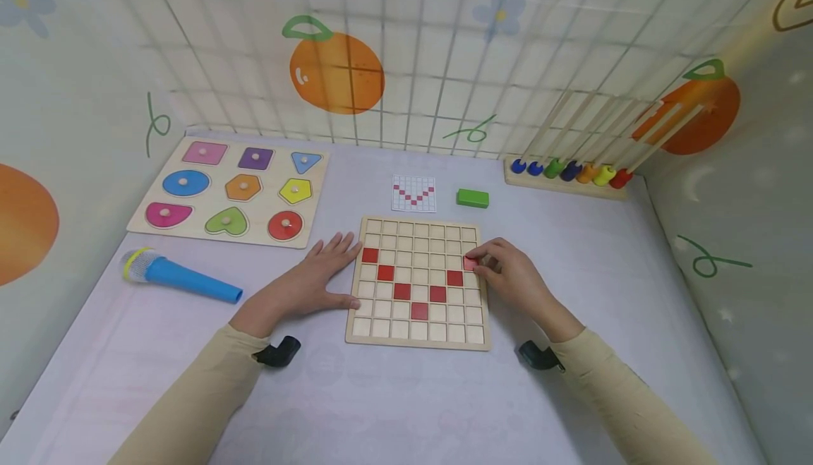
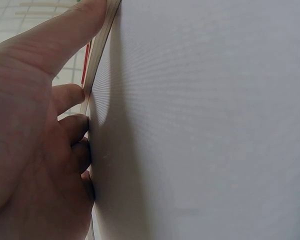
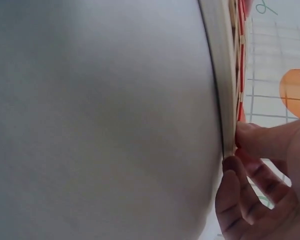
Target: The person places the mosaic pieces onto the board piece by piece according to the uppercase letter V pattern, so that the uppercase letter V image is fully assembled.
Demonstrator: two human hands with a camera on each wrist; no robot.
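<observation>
A wooden grid board (image 1: 419,343) lies flat on the table, with several red tiles (image 1: 419,311) forming most of a V in its cells. My right hand (image 1: 517,274) pinches a red square tile (image 1: 470,263) between thumb and fingers, at a cell in the rightmost column. In the right wrist view the thumb and fingertips (image 3: 245,130) are right at the board's side edge. My left hand (image 1: 311,278) lies with fingers spread along the board's left edge, thumb and fingertips touching it. The left wrist view shows the thumb (image 2: 65,37) against that edge.
Beyond the board lie a pattern card (image 1: 414,204) with a red V and a green block (image 1: 473,198). A shape puzzle (image 1: 267,161) is at the back left, a blue toy microphone (image 1: 190,279) before it. At the back right stands a rod-and-bead counting frame (image 1: 565,186).
</observation>
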